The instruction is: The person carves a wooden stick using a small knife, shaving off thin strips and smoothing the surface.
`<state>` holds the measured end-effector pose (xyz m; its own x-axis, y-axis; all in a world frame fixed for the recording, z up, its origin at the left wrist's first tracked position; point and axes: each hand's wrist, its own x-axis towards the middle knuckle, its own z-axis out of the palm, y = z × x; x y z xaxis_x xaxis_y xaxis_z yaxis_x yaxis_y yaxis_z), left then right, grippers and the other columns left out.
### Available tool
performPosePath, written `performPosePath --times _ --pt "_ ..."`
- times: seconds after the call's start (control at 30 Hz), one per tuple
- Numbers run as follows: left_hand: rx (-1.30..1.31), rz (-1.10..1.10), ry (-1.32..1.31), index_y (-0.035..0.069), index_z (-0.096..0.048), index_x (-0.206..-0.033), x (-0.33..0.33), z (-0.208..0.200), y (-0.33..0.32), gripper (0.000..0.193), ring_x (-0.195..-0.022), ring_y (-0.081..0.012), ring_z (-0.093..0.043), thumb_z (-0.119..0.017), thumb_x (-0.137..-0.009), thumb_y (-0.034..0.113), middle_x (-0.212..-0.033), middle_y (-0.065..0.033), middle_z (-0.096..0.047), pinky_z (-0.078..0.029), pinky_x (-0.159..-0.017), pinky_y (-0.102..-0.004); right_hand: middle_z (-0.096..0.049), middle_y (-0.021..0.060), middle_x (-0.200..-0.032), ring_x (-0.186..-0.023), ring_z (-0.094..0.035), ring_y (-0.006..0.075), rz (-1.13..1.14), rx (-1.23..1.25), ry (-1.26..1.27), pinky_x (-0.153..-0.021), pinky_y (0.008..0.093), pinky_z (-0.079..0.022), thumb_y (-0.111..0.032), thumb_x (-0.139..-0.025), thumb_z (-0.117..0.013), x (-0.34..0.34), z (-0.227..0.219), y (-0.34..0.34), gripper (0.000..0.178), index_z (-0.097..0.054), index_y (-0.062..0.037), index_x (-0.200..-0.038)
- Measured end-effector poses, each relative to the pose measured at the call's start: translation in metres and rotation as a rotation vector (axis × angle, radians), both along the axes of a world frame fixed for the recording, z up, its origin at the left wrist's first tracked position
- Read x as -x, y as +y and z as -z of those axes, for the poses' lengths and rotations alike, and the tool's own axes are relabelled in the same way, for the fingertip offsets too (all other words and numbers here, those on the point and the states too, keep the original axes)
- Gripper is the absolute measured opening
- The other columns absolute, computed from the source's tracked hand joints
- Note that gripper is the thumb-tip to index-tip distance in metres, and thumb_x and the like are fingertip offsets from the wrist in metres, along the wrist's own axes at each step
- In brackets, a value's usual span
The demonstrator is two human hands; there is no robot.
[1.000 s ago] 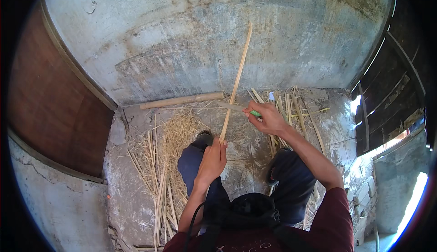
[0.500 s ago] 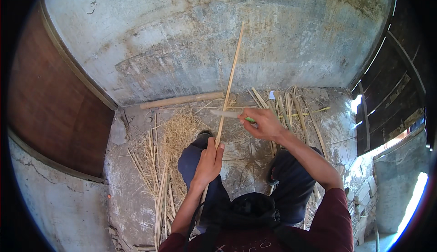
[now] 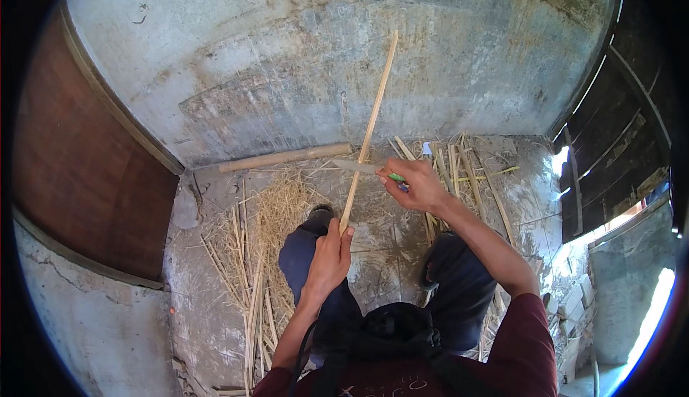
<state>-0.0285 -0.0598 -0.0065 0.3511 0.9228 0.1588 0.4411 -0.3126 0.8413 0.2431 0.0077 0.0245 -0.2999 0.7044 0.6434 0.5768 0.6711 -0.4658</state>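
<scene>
1. A long, narrow, pale-yellow strip of wood or bamboo (image 3: 372,119) is held aslant, its far end pointed toward the stained grey-blue plaster wall (image 3: 273,60).
2. The lower part of the strip is clasped by the left hand (image 3: 329,259), fingers closed around it; whether any length emerges below cannot be told.
3. A small knife with a grey blade and green handle (image 3: 368,169) is gripped in the right hand (image 3: 418,184), to the right of the strip. The blade is set across the strip, beyond the left hand; which way its edge is turned cannot be made out.
4. For shaving, which seems to be the step in hand, a shallow blade angle and light, even pressure are best used, so that the strip is not gouged.
5. Strokes are best directed away from the left hand, with the strip braced against twisting.
6. Left of the strip, a loose heap of straw-coloured shavings (image 3: 276,210) is spread.
</scene>
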Motion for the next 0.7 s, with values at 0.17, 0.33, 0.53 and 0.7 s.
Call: performPosePath --times 0.17,0.33,0.53,0.7 --pt "-0.06 0.009 0.019 -0.002 -0.047 -0.113 -0.002 -0.001 0.001 0.018 -0.071 -0.0562 -0.063 -0.056 -0.114 0.013 -0.069 -0.0309 -0.058 -0.042 -0.055 -0.0559 -0.07 0.0132 -0.085 -0.073 -0.071 0.0354 -0.054 0.01 -0.072 -0.059 0.0451 -0.052 -0.01 -0.096 -0.074 0.014 -0.003 -0.014 0.009 -0.07 -0.0075 -0.104" --pt "-0.029 -0.004 0.039 -0.003 -0.046 -0.114 -0.001 -0.001 -0.004 0.019 -0.072 -0.0563 -0.064 -0.057 -0.114 0.013 -0.07 -0.0319 -0.06 -0.042 -0.056 -0.0579 -0.07 0.0128 -0.086 -0.074 -0.071 0.036 -0.004 0.032 -0.012 -0.062 0.047 -0.054 -0.009 -0.095 -0.074 -0.007 -0.009 0.0 0.01 -0.071 -0.0078 -0.105" --pt "-0.06 -0.013 0.073 -0.002 -0.045 -0.111 0.002 0.005 -0.005 0.019 -0.072 -0.0567 -0.064 -0.057 -0.113 0.012 -0.071 -0.0329 -0.061 -0.042 -0.055 -0.0601 -0.066 0.0111 -0.078 -0.055 -0.062 0.0272 -0.073 -0.104 -0.035 -0.05 0.0413 -0.046 -0.005 -0.096 -0.075 0.013 -0.006 -0.012 0.004 -0.072 -0.0051 -0.098" --pt "-0.09 -0.007 0.105 -0.001 -0.045 -0.11 0.001 0.006 -0.005 0.018 -0.073 -0.0568 -0.064 -0.057 -0.113 0.012 -0.072 -0.0336 -0.063 -0.043 -0.057 -0.0621 -0.065 0.0101 -0.078 -0.052 -0.06 0.0252 -0.104 -0.146 -0.062 -0.048 0.0407 -0.044 -0.005 -0.094 -0.075 0.009 -0.002 -0.002 0.007 -0.075 -0.0056 -0.101"
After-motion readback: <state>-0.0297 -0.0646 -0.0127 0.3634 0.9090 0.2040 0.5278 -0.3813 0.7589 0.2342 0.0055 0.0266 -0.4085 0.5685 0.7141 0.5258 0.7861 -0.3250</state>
